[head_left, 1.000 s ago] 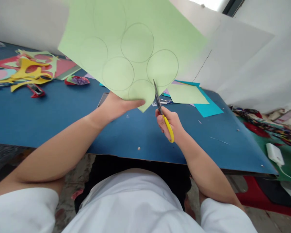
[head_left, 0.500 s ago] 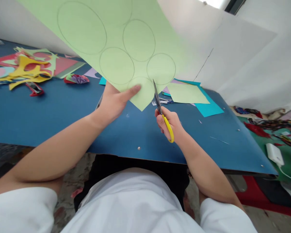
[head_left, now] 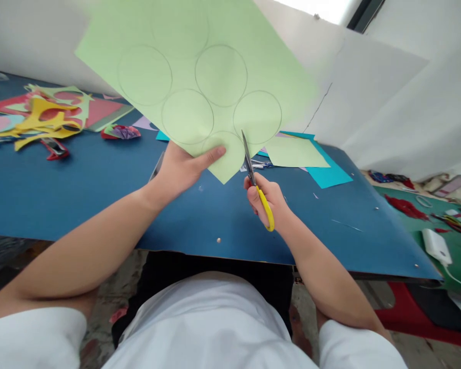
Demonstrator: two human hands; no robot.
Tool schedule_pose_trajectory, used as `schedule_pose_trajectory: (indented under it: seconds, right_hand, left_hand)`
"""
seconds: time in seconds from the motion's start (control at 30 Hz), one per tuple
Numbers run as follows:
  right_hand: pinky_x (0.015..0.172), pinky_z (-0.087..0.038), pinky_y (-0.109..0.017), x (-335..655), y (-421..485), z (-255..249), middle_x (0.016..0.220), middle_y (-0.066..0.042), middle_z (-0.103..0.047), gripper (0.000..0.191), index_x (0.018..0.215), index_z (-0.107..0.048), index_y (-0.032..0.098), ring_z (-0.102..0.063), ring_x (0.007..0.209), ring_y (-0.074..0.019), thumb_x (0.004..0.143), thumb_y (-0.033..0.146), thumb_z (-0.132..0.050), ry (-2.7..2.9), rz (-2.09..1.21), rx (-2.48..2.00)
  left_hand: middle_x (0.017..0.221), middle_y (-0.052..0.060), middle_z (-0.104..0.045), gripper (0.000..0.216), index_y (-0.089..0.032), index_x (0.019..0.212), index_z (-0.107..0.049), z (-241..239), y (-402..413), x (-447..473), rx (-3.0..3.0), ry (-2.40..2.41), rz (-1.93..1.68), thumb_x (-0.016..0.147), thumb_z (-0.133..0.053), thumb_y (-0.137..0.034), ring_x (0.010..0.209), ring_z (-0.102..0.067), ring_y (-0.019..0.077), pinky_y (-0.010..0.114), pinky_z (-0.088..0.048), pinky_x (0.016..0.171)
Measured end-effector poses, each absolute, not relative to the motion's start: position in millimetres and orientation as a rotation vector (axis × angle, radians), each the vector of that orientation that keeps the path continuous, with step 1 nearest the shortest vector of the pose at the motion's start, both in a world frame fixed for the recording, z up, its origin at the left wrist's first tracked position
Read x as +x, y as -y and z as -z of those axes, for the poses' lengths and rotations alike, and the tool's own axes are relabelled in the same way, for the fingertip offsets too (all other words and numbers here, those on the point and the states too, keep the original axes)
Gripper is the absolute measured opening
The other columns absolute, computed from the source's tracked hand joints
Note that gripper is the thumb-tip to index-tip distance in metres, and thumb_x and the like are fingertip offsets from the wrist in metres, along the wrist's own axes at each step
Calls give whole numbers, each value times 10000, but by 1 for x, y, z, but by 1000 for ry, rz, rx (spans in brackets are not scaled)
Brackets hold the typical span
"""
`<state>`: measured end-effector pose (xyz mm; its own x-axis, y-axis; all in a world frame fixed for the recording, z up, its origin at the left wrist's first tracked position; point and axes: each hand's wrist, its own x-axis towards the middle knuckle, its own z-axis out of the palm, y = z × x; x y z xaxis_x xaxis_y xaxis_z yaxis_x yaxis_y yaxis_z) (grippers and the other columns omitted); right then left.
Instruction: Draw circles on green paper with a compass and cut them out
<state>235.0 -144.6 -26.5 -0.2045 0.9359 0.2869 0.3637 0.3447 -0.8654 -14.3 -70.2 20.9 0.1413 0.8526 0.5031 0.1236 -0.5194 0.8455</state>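
"Now, where is the green paper (head_left: 221, 115)?"

"Above the table (head_left: 80, 192), clamped between the left hand's (head_left: 180, 171) thumb and hidden fingers. The right hand's (head_left: 277, 200) fingers wrap the scissors (head_left: 249, 165). Ideally, follow the pencilled circles (head_left: 221, 76) by rotating paper, not scissors."

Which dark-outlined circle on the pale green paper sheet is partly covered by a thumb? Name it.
The lowest circle, nearest the bottom corner of the sheet: the left hand lays its thumb over it, clear of the others.
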Motion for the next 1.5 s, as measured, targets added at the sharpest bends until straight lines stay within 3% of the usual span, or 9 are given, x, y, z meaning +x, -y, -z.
schedule_pose_trajectory:
  seconds: [0.13,0.37,0.57,0.77,0.93,1.07,1.27,1.5]
  right_hand:
    - [601,-434,-322,235,144,25,713,41,-571,851,1049,-617,302,-574,662,-193,1031,1152,-608,1769,-844,-1163]
    - [585,-429,-324,234,143,29,761,28,-573,849,1041,-615,301,-545,666,-186,1034,1150,-607,1729,-855,-1121]
    - [591,-424,-314,235,142,31,774,28,-567,837,1033,-618,293,-518,679,-174,1049,1130,-629,1728,-832,-1101]
    - [586,-424,-307,237,143,34,825,8,-592,824,1065,-653,283,-538,718,-179,1073,1107,-631,1733,-824,-1101]
    - [605,-426,-304,239,142,37,841,5,-601,778,1072,-662,276,-534,729,-173,1114,1054,-648,1744,-814,-1068]
    - [608,-425,-305,239,142,38,828,11,-598,819,1072,-663,276,-534,722,-174,1090,1094,-622,1752,-787,-1091]
    - [627,-429,-316,240,142,36,824,5,-620,825,1068,-654,280,-529,724,-176,1093,1102,-599,1776,-777,-1106]
    - [674,-441,-335,239,146,35,820,21,-611,786,1095,-641,285,-515,725,-175,1130,1068,-577,1803,-765,-1112]
  left_hand:
    - [1422,67,-953,562,-349,1185,-919,-18,70,-16,1787,-945,-1434,885,-1053,-805,1645,-758,436,581,-666,1387]
    - [1252,90,-967,505,-346,1156,-931,-16,70,-18,1807,-995,-1388,886,-1057,-754,1623,-758,490,661,-687,1365]
    - [1228,110,-959,535,-342,1178,-929,-17,71,-16,1809,-893,-1415,965,-976,-830,1610,-770,466,627,-713,1317]
    - [1207,113,-958,556,-350,1283,-953,-17,74,-18,1843,-981,-1390,1017,-932,-838,1667,-731,471,637,-672,1371]
    - [1308,123,-963,571,-338,1347,-950,-10,67,-17,1859,-871,-1474,1045,-937,-822,1673,-742,471,632,-673,1381]
    - [1356,114,-967,658,-322,1431,-937,1,52,-15,1926,-647,-1572,1063,-906,-866,1569,-827,475,661,-699,1361]
    - [1511,73,-945,633,-316,1429,-931,12,39,-19,1982,-563,-1560,1031,-1018,-801,1474,-877,487,750,-727,1335]
    - [1569,9,-925,619,-332,1525,-910,17,33,-26,2043,-597,-1531,1038,-1047,-689,1484,-862,447,733,-728,1359]
